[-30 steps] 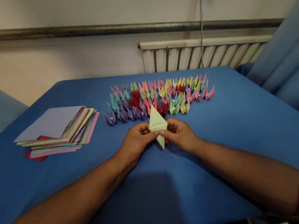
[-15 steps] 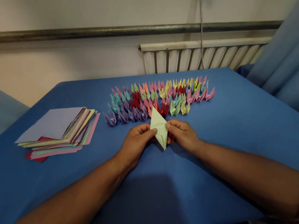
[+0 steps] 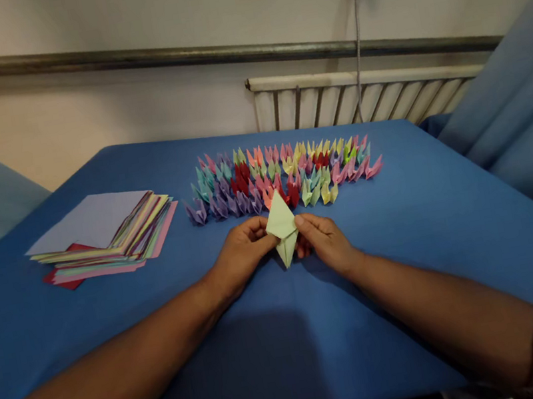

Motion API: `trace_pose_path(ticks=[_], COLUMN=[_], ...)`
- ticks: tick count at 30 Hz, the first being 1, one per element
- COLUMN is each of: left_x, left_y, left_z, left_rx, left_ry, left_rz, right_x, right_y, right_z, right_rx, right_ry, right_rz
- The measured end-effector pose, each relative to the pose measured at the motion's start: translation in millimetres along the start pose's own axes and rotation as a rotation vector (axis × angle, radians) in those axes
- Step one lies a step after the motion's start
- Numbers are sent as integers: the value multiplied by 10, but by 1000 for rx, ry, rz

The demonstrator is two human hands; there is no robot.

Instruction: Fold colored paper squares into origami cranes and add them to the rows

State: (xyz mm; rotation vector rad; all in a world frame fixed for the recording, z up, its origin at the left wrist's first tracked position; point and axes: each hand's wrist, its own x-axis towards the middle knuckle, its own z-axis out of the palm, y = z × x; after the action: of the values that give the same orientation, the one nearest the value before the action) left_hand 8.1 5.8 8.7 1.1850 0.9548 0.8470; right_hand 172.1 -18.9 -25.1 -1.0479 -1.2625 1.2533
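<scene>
A pale green folded paper piece (image 3: 281,226), kite-shaped with points up and down, stands between my two hands on the blue table (image 3: 421,215). My left hand (image 3: 242,252) pinches its left edge with thumb and fingers closed. Pressed to its right edge, my right hand (image 3: 325,239) also grips it with closed fingers. Just behind the piece lie rows of several small folded paper cranes (image 3: 277,174) in purple, red, pink, yellow and green.
A stack of flat coloured paper sheets (image 3: 104,232) lies at the left of the table, a lilac sheet on top. Behind the table run a wall rail (image 3: 173,56) and a white radiator (image 3: 361,93). Blue fabric (image 3: 524,98) hangs at the right.
The green piece's lower part has been folded narrower and my fingers have shifted slightly along its edges. Arms and everything else stay where they were.
</scene>
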Motion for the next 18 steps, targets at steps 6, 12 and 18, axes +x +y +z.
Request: trace_pose_path(ticks=[6, 12, 18], left_x=[34, 50, 31], left_y=[-41, -59, -11], left_z=[-44, -66, -40], left_rx=[64, 66, -12], left_ry=[48, 27, 29], left_rz=[37, 39, -32], right_x=[1, 22, -26], right_y=[69, 89, 23], right_z=[39, 13, -26], right_rx=[109, 74, -60], right_ry=[-66, -47, -55], right_rz=[-30, -32, -45])
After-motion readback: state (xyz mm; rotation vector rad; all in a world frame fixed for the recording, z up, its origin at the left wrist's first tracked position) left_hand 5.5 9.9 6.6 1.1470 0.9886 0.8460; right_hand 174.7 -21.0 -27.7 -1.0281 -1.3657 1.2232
